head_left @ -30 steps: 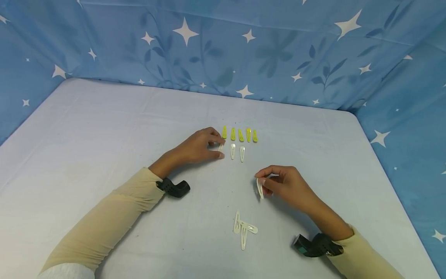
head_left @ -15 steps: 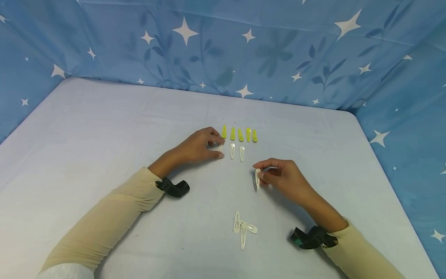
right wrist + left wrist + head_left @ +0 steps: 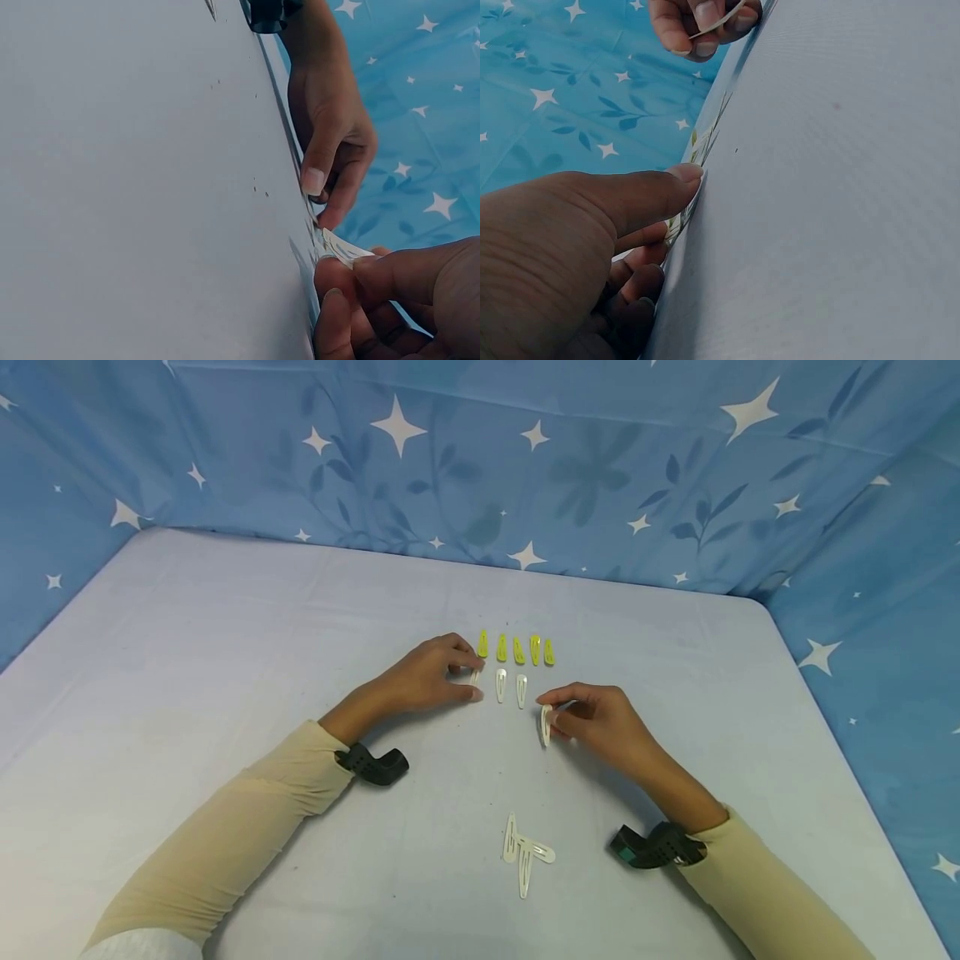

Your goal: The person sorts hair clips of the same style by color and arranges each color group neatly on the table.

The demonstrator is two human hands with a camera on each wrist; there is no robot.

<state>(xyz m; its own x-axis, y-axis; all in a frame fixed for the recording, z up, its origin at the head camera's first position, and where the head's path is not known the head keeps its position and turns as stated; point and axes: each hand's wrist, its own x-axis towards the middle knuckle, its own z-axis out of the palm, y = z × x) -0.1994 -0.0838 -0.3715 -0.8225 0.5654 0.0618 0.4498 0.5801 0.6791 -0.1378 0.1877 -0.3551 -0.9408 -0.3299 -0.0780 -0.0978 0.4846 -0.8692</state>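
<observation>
White and yellow snap hair clips lie on the table. In the head view my left hand (image 3: 431, 675) has its thumb and index finger at the two ends of a white hair clip (image 3: 475, 677), partly hidden by the fingers. Two more white clips (image 3: 501, 686) stand beside it in a row. My right hand (image 3: 600, 718) pinches another white hair clip (image 3: 545, 727) between thumb and fingers, just right of and below that row. This held clip (image 3: 343, 247) shows near the fingertips in the right wrist view.
Several yellow hair clips (image 3: 518, 651) form a row behind the white ones. Three white clips (image 3: 524, 872) overlap in a loose pile nearer the front. A white cloth covers the table (image 3: 300, 610), and a blue star-patterned curtain (image 3: 480, 460) hangs behind it.
My right hand has carried its white hair clip forward and slightly left, toward the row. The left hand has kept its place.
</observation>
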